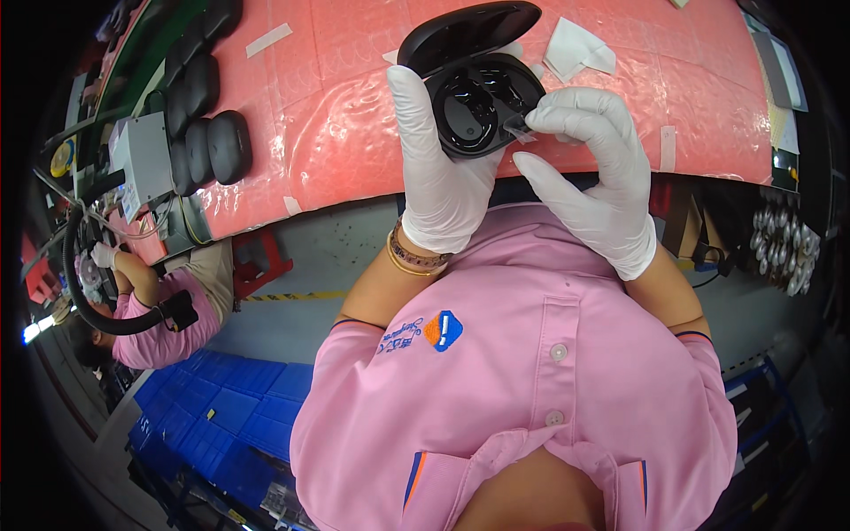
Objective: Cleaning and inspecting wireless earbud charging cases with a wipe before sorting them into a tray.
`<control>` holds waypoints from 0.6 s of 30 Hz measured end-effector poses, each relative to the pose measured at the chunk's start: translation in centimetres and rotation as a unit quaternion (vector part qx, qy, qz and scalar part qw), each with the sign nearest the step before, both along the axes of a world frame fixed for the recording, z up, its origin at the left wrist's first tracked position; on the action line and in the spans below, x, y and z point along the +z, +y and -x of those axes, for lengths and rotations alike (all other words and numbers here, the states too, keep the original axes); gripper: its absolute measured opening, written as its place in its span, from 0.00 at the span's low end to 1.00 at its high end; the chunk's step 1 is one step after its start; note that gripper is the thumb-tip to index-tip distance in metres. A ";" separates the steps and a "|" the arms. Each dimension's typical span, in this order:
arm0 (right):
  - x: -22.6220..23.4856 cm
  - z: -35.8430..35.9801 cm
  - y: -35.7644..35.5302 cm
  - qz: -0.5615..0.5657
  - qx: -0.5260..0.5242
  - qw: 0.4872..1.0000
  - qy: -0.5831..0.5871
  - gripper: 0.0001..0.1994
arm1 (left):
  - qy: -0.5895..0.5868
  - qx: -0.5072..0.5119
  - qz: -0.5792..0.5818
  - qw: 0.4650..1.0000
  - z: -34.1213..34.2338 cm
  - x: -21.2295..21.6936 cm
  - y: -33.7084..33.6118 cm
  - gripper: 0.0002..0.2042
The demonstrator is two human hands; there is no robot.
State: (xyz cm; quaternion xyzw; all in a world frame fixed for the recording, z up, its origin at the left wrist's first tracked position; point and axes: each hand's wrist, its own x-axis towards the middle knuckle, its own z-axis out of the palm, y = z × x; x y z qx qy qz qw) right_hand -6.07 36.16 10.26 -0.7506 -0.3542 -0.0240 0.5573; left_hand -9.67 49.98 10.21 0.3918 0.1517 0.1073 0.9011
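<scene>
My gloved left hand point(443, 181) is wrapped round an oval black earphone case point(537, 86), with the thumb up along its left side and the fingers partly hidden behind. The case's lid point(469, 37) is raised, tilted back on the far side. Inside lie glossy black curved pieces point(482, 102) that look like ear-hook earphones. At the case's right front edge, my gloved right hand point(598, 168) has its fingertips closed on a small piece of clear film point(521, 131). Whether the film is still stuck to the case I cannot tell.
A pinkish-red plastic-covered table point(336, 133) bears a crumpled white cloth point(577, 51) beyond the case. Several closed black cases point(230, 146) stand in rows at the left, beside a grey box point(146, 164). Another person point(173, 310) works at far left, near blue bins point(217, 403).
</scene>
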 end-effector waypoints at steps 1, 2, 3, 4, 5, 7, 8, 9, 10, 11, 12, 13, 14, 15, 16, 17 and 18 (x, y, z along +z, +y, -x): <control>0.0 -0.1 0.1 0.000 0.000 1.000 -0.001 0.18 | 0.003 0.006 0.004 1.000 0.0 0.0 -0.1 0.35; -0.1 -0.3 0.1 0.001 0.011 1.000 -0.026 0.17 | 0.006 0.012 0.008 1.000 0.0 0.0 -0.2 0.35; -0.1 -0.4 0.2 0.002 0.022 0.998 -0.051 0.17 | 0.006 0.012 0.007 1.000 0.1 -0.1 -0.2 0.35; 0.0 -0.4 0.2 0.002 0.022 0.998 -0.052 0.17 | -0.001 0.012 -0.001 1.000 0.1 -0.1 -0.2 0.35; 0.0 -0.2 0.3 0.007 0.017 0.999 -0.044 0.15 | -0.008 0.012 -0.010 1.000 0.2 -0.1 -0.2 0.35; 0.2 0.1 0.5 0.012 0.011 0.999 -0.037 0.14 | -0.002 0.009 -0.026 1.000 0.3 -0.2 -0.1 0.38; 0.4 0.3 0.6 -0.007 0.009 1.000 0.005 0.13 | 0.004 0.006 -0.041 0.999 0.4 -0.2 0.0 0.42; 0.4 0.4 0.7 -0.026 0.006 0.998 0.048 0.12 | 0.003 0.006 -0.041 0.999 0.4 -0.3 0.0 0.42; 0.4 0.4 0.7 -0.026 0.007 0.999 0.048 0.12 | 0.004 0.001 -0.036 0.999 0.5 -0.4 0.0 0.43; 0.4 0.3 0.7 -0.019 0.009 0.999 0.026 0.12 | 0.005 -0.005 -0.032 0.999 0.5 -0.4 0.0 0.43; 0.3 0.2 0.7 -0.013 0.011 1.000 0.004 0.12 | 0.004 -0.005 -0.031 0.999 0.5 -0.5 0.0 0.43; 0.4 0.3 0.7 -0.012 0.011 1.000 0.004 0.12 | 0.007 -0.001 -0.032 0.999 0.5 -0.5 0.0 0.44; 0.6 0.3 0.6 -0.008 0.013 1.000 0.022 0.11 | 0.010 0.004 -0.033 0.999 0.6 -0.6 -0.1 0.45; 0.7 0.4 0.6 -0.004 0.015 0.999 0.039 0.10 | 0.010 0.004 -0.033 0.999 0.6 -0.5 0.0 0.45; 0.7 0.4 0.5 -0.003 0.014 0.999 0.039 0.10 | -0.004 -0.008 -0.061 0.998 0.6 -0.4 0.0 0.45; 0.7 0.4 0.3 -0.018 0.017 0.991 0.130 0.08 | -0.018 -0.020 -0.089 0.996 0.7 -0.4 0.0 0.45; 0.6 0.4 0.2 -0.034 0.020 0.975 0.221 0.07 | -0.019 -0.020 -0.088 0.996 0.8 -0.5 0.0 0.45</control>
